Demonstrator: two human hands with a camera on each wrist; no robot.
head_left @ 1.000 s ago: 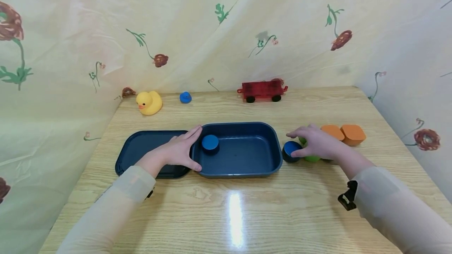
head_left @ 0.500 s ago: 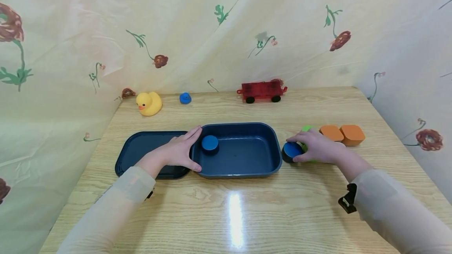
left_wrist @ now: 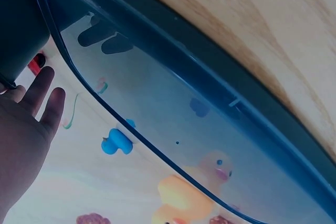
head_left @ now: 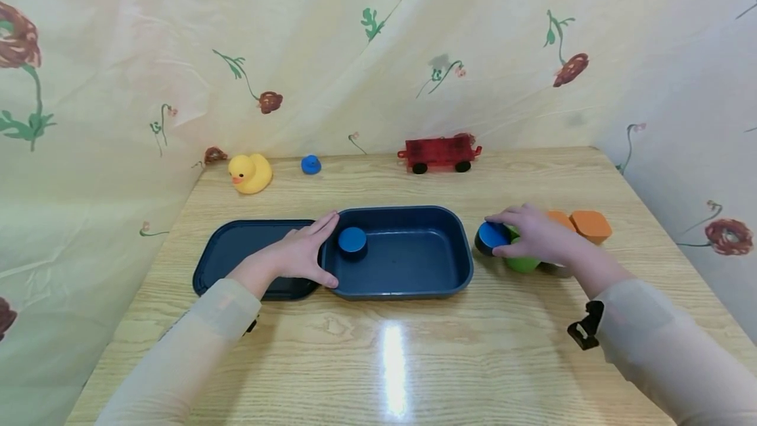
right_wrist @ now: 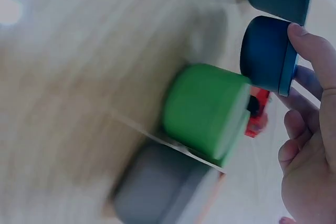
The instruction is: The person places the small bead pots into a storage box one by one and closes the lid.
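Note:
My left hand (head_left: pixel 298 256) rests with spread, straight fingers on the left end of a dark blue rectangular box (head_left: pixel 408 294). A round container with a blue lid (head_left: pixel 352 239) stands inside that box, near its left end. Beyond the box's right end, my right hand (head_left: pixel 535 236) pinches a second blue-lidded round container (head_left: pixel 493 236) between thumb and fingers. The right wrist view shows this blue container (right_wrist: pixel 265 53) raised off the table. Beside it stand green containers (head_left: pixel 523 264), partly hidden by the hand. The box's flat dark lid (head_left: pixel 236 255) lies under my left wrist.
Orange containers (head_left: pixel 591 225) and a grey one (head_left: pixel 556 270) stand to the right, partly covered by my right hand. Along the back are a yellow duck (head_left: pixel 251 174), a small blue duck (head_left: pixel 311 164) and a red toy wagon (head_left: pixel 440 152). A flowered cloth (head_left: pixel 331 38) hangs behind.
My right hand has closed its thumb and fingers on the blue-lidded container and lifted it slightly, away from the box. The left hand and box have stayed in place.

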